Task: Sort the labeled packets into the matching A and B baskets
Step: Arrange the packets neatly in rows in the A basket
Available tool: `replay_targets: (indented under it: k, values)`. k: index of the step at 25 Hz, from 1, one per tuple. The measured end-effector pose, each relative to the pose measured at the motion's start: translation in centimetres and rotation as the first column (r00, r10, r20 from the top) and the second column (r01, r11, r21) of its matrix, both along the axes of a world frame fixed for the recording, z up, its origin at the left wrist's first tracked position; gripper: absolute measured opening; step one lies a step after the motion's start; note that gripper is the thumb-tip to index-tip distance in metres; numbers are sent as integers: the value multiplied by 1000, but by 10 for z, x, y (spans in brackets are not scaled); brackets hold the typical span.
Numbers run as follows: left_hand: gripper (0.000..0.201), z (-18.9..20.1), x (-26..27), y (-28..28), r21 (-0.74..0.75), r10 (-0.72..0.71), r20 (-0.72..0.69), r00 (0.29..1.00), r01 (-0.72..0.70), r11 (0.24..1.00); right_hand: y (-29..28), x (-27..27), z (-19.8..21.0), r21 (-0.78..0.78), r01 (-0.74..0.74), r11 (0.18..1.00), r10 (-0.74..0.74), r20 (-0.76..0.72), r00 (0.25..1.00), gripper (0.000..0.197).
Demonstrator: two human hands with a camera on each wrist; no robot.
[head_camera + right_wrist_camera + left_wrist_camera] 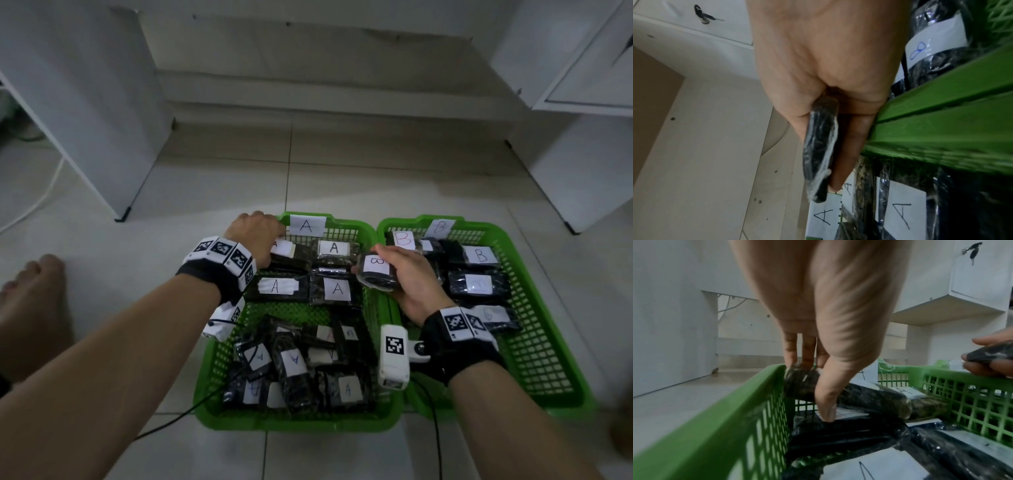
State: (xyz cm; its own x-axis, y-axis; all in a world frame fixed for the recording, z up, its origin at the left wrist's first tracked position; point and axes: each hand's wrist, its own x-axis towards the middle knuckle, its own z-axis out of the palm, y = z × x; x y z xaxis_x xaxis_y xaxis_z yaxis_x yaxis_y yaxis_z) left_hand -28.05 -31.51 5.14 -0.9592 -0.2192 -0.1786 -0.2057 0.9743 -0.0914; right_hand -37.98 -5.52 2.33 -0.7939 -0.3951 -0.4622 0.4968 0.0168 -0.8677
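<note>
Right hand (416, 281) gripping black plastic-wrapped packet labelled B (376, 271), awaiting placement rightward in green mesh B basket (548, 342); left hand (255, 238) pinching an A-labelled packet (287, 253).

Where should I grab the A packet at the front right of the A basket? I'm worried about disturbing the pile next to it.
Take the A packet by its two long side edges, coming straight down from above. It lies flat, label up, with the A basket front wall close below it and loose packets crowding its left, so a low or sideways approach looks blocked. Probably pinch just beside the label.
</note>
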Motion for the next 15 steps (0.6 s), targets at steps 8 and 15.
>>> replay_targets:
  k: [8, 15]
  values:
    - [39, -2, -7, 5, -121, 129, -15, 992, -129, 984, 0, 2, 0, -13, 14, 1000, -15, -32, 999, 37]
    - [34, 3, -9, 16, -141, 154, -5, 988, -153, 978, -1, 10, 3, 63, -7, 998, 13, -105, 994, 27]
